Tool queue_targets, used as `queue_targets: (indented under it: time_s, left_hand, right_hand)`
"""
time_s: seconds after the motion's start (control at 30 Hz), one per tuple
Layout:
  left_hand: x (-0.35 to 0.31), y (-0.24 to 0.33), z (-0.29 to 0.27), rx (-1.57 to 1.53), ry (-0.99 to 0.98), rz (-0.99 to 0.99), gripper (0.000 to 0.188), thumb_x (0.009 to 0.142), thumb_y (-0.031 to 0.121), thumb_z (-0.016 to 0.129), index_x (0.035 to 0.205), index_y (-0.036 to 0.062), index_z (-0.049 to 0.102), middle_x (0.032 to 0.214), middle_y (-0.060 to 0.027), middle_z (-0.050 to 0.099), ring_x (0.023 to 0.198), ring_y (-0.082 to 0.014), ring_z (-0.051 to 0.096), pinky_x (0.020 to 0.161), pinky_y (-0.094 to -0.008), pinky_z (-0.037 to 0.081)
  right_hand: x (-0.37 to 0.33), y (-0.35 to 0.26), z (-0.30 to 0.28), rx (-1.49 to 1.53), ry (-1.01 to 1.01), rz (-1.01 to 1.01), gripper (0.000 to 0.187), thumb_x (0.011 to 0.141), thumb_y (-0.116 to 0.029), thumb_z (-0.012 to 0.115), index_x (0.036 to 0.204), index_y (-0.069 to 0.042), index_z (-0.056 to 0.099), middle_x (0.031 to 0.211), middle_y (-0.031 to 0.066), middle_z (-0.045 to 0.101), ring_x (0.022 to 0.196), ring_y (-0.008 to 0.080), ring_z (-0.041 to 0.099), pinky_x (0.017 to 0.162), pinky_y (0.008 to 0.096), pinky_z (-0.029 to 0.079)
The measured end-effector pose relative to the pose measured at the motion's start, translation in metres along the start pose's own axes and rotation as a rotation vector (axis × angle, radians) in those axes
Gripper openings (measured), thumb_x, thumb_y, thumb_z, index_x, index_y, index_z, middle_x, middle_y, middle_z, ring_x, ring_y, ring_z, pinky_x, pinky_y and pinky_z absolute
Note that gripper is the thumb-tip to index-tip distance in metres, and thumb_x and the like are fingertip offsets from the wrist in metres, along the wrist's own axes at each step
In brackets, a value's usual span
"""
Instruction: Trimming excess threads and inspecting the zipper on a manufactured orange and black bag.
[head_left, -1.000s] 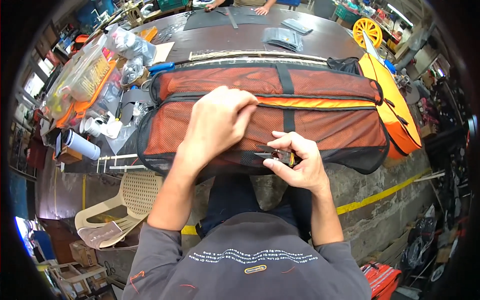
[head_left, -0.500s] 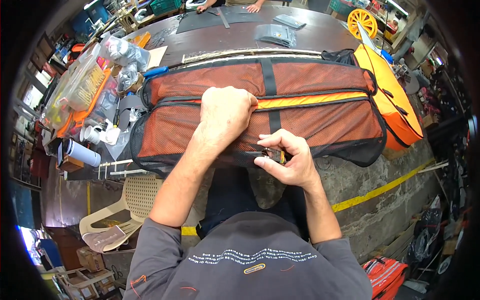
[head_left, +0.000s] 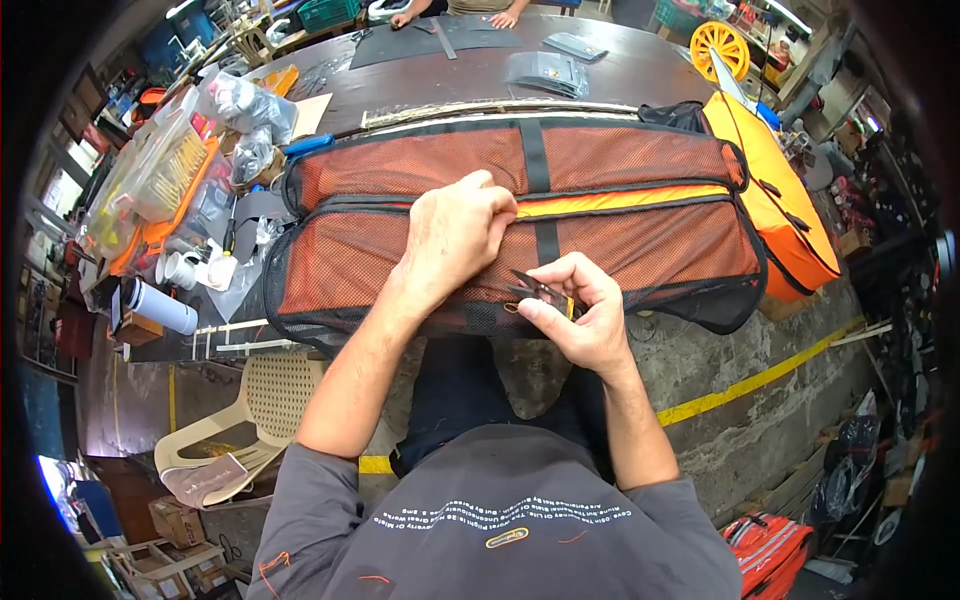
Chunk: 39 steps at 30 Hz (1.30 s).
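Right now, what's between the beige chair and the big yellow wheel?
In the head view, the orange mesh panels, with the left hand over them, then the dark table.

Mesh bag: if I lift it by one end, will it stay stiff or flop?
The mesh bag would probably flop, since its near right edge droops loosely. It looks thin enough for orange to show through, so it may be light for its size, though I can't tell what's inside.

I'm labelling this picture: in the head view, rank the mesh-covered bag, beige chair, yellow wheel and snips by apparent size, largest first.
1. Mesh-covered bag
2. Beige chair
3. Yellow wheel
4. Snips, judging by the part the right hand leaves showing
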<state>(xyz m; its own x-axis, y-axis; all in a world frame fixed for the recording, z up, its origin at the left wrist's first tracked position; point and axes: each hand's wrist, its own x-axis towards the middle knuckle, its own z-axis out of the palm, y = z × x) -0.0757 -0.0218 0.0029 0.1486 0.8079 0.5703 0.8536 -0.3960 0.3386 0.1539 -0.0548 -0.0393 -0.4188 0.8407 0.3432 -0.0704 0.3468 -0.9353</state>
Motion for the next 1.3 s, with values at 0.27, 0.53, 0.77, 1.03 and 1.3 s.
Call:
queue_targets:
  time_s: [0.27,0.53,0.77,1.03,1.3]
  left_hand:
    - [0.011,-0.004,0.003,0.151,-0.121,0.049,0.016,0.097,0.022,0.083,0.11,0.0144,0.091,0.097,-0.007,0.077,0.093,-0.032,0.08,0.08,-0.0462,0.065]
    - [0.021,-0.008,0.02,0.252,-0.163,0.073,0.01,0.098,0.018,0.08,0.102,0.0127,0.087,0.102,-0.0101,0.08,0.093,-0.0342,0.081,0.084,-0.0477,0.065]
    - [0.009,-0.009,0.0,-0.236,0.113,-0.051,0.006,0.103,0.003,0.071,0.108,0.0006,0.07,0.1,-0.0195,0.074,0.095,-0.0408,0.075,0.088,-0.0471,0.06]
    - [-0.013,0.002,-0.001,-0.06,0.249,0.026,0.013,0.103,-0.005,0.07,0.114,0.001,0.068,0.105,-0.0192,0.071,0.1,-0.04,0.072,0.092,-0.0479,0.059]
    - [-0.016,-0.002,0.002,0.207,0.286,0.061,0.013,0.104,0.007,0.074,0.116,0.0111,0.07,0.092,-0.0016,0.075,0.09,-0.0278,0.07,0.081,-0.0439,0.049]
  right_hand:
    - [-0.002,0.002,0.0,-0.013,-0.006,-0.026,0.029,0.097,-0.01,0.093,0.118,-0.001,0.074,0.102,0.0027,0.08,0.095,0.0053,0.072,0.086,0.0249,0.057]
    - [0.001,0.008,0.004,-0.014,-0.013,-0.027,0.029,0.099,-0.009,0.091,0.119,0.0,0.072,0.102,0.004,0.083,0.094,0.0071,0.076,0.086,0.0259,0.06]
    - [-0.004,0.012,0.008,0.095,0.051,0.013,0.029,0.101,-0.007,0.09,0.122,0.0,0.072,0.103,0.0032,0.082,0.091,0.0079,0.076,0.084,0.0251,0.06]
    - [0.022,-0.03,0.008,-0.475,0.264,-0.173,0.018,0.098,-0.013,0.09,0.105,-0.001,0.079,0.09,0.0136,0.082,0.079,0.0232,0.081,0.073,0.0344,0.061]
    - [0.069,-0.03,0.023,-0.86,0.279,-0.102,0.022,0.095,-0.028,0.085,0.098,-0.008,0.078,0.085,0.0171,0.08,0.083,0.0407,0.081,0.075,0.051,0.064]
